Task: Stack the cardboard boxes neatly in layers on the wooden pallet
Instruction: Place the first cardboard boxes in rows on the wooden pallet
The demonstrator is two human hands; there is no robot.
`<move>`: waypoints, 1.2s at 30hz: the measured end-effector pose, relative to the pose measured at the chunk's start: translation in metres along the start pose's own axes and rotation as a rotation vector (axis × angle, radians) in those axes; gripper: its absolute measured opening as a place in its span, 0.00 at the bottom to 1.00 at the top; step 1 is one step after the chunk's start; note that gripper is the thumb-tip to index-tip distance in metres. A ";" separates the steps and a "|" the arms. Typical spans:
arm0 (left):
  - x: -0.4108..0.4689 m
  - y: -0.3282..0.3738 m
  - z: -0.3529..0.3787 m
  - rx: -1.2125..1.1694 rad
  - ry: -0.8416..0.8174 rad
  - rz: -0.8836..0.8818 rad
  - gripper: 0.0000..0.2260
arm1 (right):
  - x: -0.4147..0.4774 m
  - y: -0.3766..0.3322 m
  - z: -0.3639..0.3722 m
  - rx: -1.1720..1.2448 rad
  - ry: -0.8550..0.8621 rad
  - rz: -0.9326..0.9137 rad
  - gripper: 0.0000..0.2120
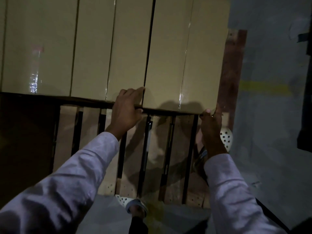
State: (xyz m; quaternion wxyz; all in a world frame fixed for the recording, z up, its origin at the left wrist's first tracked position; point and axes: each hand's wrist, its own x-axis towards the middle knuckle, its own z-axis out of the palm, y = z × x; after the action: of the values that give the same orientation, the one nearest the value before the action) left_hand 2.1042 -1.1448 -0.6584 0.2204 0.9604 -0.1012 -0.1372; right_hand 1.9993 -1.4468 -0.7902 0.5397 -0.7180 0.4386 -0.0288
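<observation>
Head view: cardboard boxes (94,48) lie in a row on the wooden pallet (67,141). Left hand (126,108) grips their near edge at the dark gap. Right hand (211,127) grips the end box (202,65) by its corner. Best move: slide the end box left to close the gap, edges flush.

Floor (270,149): grey concrete, right of the right hand (211,130) and nearer the camera than both hands. Yellow line (263,87): painted on the floor, right of and beyond the right hand. Shoe (226,137): white, perforated, just beside the right hand on its right, partly hidden. Second shoe (124,200): white, perforated, on the floor well below the left hand (126,112), worn on a foot. Stain (155,211): yellowish, on the floor just right of the second shoe. Dark object (305,115): far right of the right hand, identity cannot be told.
</observation>
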 end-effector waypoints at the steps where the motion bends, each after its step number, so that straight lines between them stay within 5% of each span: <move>1: 0.000 -0.004 -0.002 0.021 0.000 0.013 0.37 | -0.001 -0.001 0.000 -0.002 0.007 0.001 0.27; 18: 0.016 -0.011 -0.007 0.174 0.058 0.053 0.25 | -0.005 -0.018 -0.006 -0.046 0.070 -0.035 0.27; 27: 0.021 -0.016 -0.002 0.294 0.046 0.123 0.24 | -0.004 -0.019 -0.011 -0.043 -0.005 0.015 0.30; 33: 0.018 -0.018 0.007 0.305 0.003 0.168 0.26 | -0.018 -0.065 -0.013 -0.253 -0.097 0.095 0.34; 36: 0.019 -0.027 0.016 0.300 0.059 0.267 0.24 | -0.006 -0.083 -0.007 -0.221 -0.068 -0.061 0.40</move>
State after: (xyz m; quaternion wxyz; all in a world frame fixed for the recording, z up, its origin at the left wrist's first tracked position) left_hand 2.1206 -1.1323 -0.6887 0.0938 0.9642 -0.2402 -0.0618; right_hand 2.0412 -1.4452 -0.7183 0.4704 -0.7868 0.3985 0.0275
